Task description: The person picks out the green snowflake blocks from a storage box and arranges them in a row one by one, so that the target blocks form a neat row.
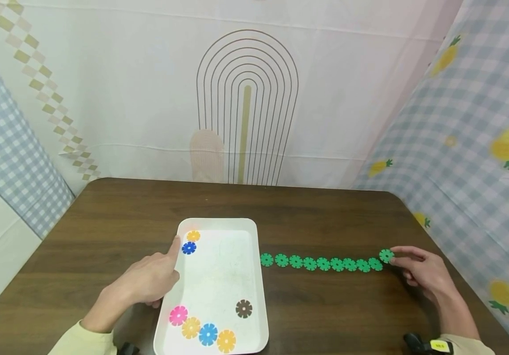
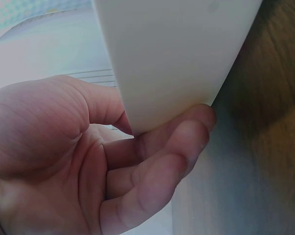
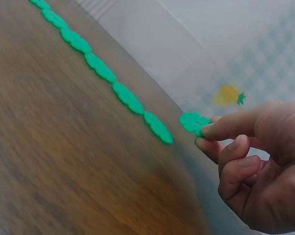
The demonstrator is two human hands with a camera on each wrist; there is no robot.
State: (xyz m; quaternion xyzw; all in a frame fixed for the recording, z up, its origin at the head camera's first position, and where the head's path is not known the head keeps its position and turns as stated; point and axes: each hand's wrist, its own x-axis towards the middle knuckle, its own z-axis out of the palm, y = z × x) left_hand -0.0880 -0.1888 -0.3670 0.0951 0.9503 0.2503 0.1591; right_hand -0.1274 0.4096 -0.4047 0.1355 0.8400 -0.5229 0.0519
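My right hand (image 1: 427, 273) pinches a green flower-shaped disc (image 1: 386, 255) between thumb and finger. In the right wrist view that disc (image 3: 192, 122) is held up off the table, apart from the last disc of the row (image 3: 157, 128). The row of green discs (image 1: 323, 264) lies on the table, running right from the tray's side. My left hand (image 1: 150, 278) grips the left edge of the white tray (image 1: 219, 281); the left wrist view shows thumb and fingers about the tray's wall (image 2: 172, 58).
Inside the tray, a yellow disc (image 1: 193, 235) and a blue one (image 1: 189, 248) lie at the far left. A brown disc (image 1: 244, 308) sits at the right. Pink (image 1: 178, 315), yellow and light blue (image 1: 208, 334) discs line the near end. Cloth hangs behind the brown table (image 1: 316, 310).
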